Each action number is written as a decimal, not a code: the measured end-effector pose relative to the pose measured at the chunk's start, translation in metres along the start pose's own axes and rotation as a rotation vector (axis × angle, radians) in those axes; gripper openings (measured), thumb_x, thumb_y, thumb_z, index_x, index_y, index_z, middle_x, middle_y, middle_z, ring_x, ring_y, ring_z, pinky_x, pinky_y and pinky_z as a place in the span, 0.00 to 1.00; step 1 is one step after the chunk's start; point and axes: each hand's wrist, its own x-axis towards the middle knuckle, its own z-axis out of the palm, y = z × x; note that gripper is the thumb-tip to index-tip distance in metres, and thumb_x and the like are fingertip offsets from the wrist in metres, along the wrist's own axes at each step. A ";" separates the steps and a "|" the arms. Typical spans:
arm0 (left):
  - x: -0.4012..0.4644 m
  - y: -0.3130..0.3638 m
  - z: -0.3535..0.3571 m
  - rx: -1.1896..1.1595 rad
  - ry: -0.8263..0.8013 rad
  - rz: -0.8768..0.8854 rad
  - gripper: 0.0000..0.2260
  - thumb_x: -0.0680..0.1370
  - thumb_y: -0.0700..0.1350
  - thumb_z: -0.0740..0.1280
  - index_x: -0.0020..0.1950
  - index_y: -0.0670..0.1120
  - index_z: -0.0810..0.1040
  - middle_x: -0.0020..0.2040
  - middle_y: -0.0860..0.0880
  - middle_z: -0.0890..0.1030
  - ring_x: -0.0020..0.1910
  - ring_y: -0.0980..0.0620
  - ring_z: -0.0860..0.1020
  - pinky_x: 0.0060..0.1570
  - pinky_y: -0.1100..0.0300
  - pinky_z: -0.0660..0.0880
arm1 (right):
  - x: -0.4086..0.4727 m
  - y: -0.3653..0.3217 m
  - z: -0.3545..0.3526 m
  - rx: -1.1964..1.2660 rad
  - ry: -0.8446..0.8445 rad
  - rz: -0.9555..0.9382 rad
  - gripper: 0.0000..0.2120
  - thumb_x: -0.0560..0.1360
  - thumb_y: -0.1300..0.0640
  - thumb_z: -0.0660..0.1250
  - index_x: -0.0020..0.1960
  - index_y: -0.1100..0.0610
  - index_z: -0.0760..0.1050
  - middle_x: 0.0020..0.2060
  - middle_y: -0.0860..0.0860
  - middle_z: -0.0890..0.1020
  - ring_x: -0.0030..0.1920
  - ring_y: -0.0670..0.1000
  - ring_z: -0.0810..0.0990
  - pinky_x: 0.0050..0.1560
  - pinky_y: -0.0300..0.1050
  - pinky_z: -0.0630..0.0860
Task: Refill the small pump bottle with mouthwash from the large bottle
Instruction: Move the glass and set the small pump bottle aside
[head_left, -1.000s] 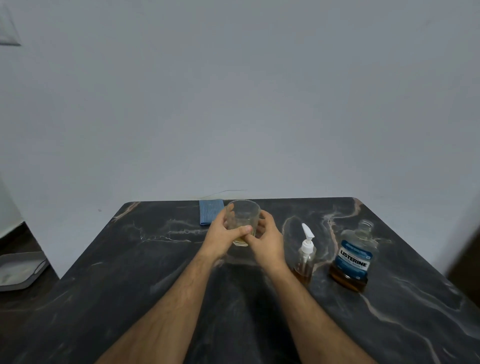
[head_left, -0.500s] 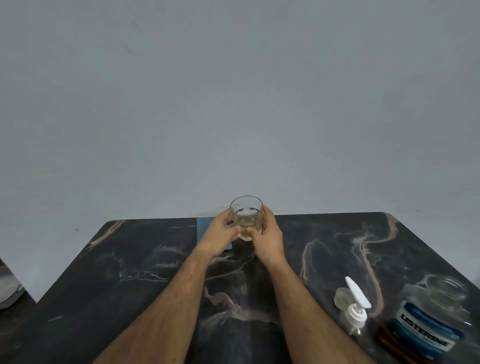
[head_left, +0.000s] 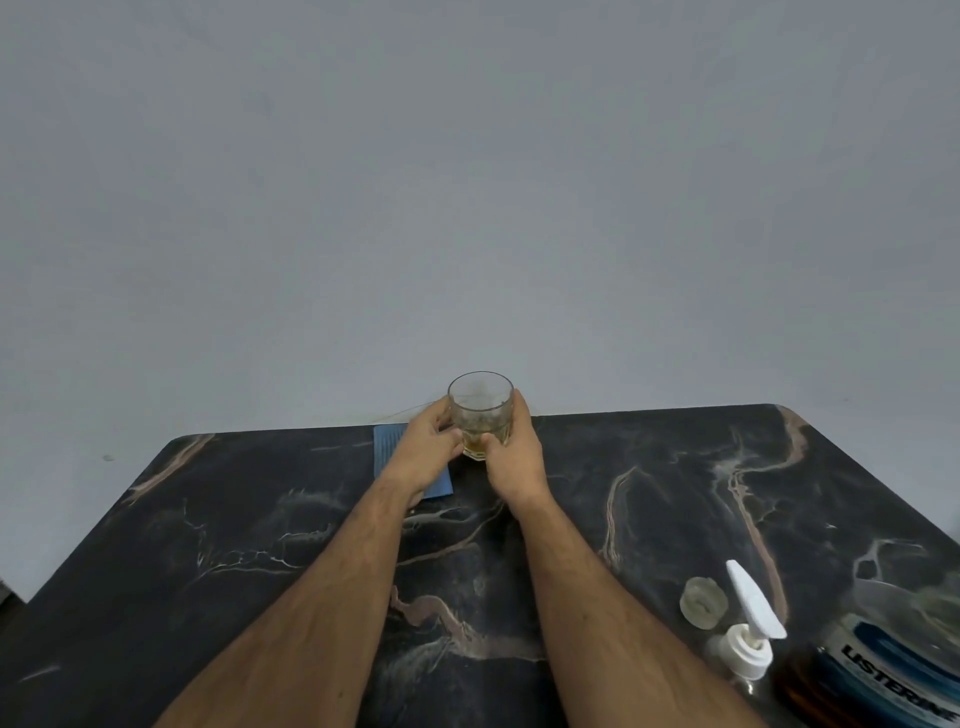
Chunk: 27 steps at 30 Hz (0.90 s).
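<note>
Nearest us, at the right-hand corner of the black marble-veined worktop (head_left: 260, 545), we have the large clear mouthwash bottle with the blue label (head_left: 893, 670) — open at the neck, amber liquid showing low in its body. Just to its left stands the small clear pump bottle with the white pump head (head_left: 745, 647), nozzle tilted up and away from us. Just beyond that, a small round clear cap (head_left: 703, 605) lies on the worktop, apart from both bottles.

Now up the middle go both forearms, reaching to the far edge. There the left hand (head_left: 423, 452) and right hand (head_left: 514, 460) meet around a short clear faceted glass tumbler (head_left: 480, 410) — each grip grasping it, fingers curled round the sides, thumbs on the near face. We see a little yellowish liquid in the bottom; the glass stands upright. Under the left wrist lies a flat blue ribbed cloth (head_left: 387, 447), partly hidden. Behind it all, a plain grey wall (head_left: 467, 182).
</note>
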 end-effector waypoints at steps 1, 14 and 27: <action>0.002 -0.001 0.000 0.006 -0.006 -0.007 0.26 0.80 0.27 0.57 0.76 0.45 0.65 0.54 0.59 0.76 0.55 0.58 0.76 0.58 0.62 0.74 | 0.001 0.000 0.001 -0.005 -0.002 0.003 0.33 0.73 0.72 0.62 0.75 0.54 0.63 0.66 0.50 0.76 0.65 0.48 0.74 0.70 0.48 0.70; -0.023 -0.009 0.006 0.049 0.275 0.062 0.24 0.81 0.36 0.63 0.77 0.41 0.64 0.75 0.46 0.69 0.72 0.50 0.69 0.73 0.54 0.66 | -0.023 -0.024 0.002 -0.110 0.028 0.080 0.34 0.78 0.68 0.60 0.80 0.61 0.50 0.77 0.58 0.61 0.77 0.57 0.62 0.76 0.52 0.60; -0.169 -0.002 0.039 -0.075 0.151 0.124 0.08 0.80 0.39 0.66 0.56 0.48 0.81 0.51 0.48 0.86 0.50 0.51 0.84 0.51 0.52 0.82 | -0.183 -0.085 -0.072 0.027 0.049 -0.103 0.17 0.78 0.62 0.66 0.65 0.52 0.76 0.59 0.47 0.81 0.56 0.40 0.79 0.59 0.43 0.80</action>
